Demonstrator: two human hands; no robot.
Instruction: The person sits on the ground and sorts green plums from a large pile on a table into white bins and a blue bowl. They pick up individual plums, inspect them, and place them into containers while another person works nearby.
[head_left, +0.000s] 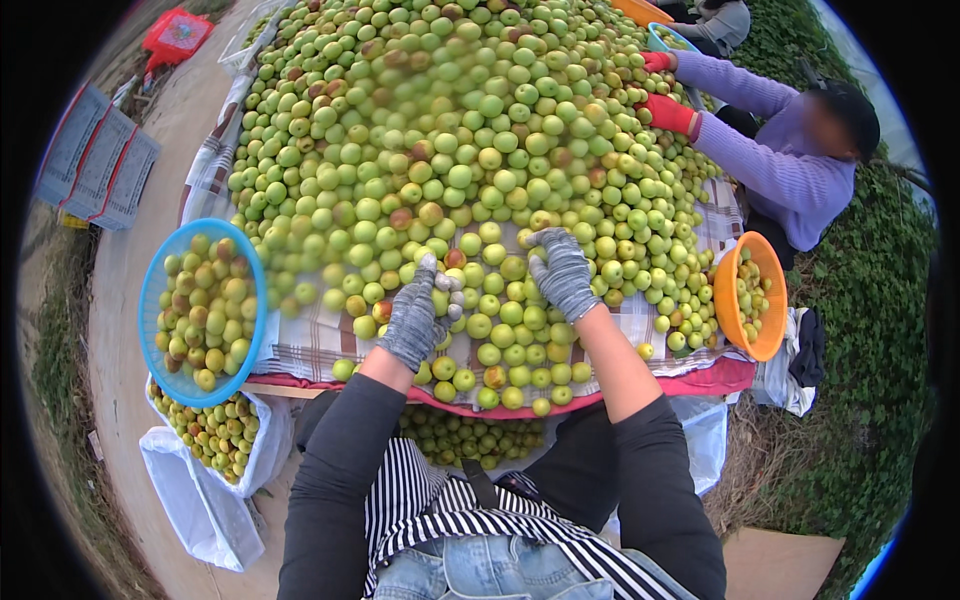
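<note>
A large heap of green jujubes (457, 176), some blushed red-brown, covers the checked cloth (307, 349) before me. My left hand (416, 319), in a grey knit glove, curls its fingers around a green jujube (440, 302) just above the near part of the heap. My right hand (564, 276), gloved the same way, reaches palm down over the fruit to the right. Its thumb and fingers are bent around the edge of a jujube; whether it grips that one cannot be told. Looser jujubes (517, 356) lie between my forearms, near the table's red-trimmed edge (705, 379).
A blue plastic basket (150, 315) of blushed jujubes stands at left, above lined crates (251, 442). At right is an orange basket (780, 300). A co-worker in a purple sweater (795, 176) handles fruit with red gloves (667, 115). Stacked boxes (97, 161) stand far left.
</note>
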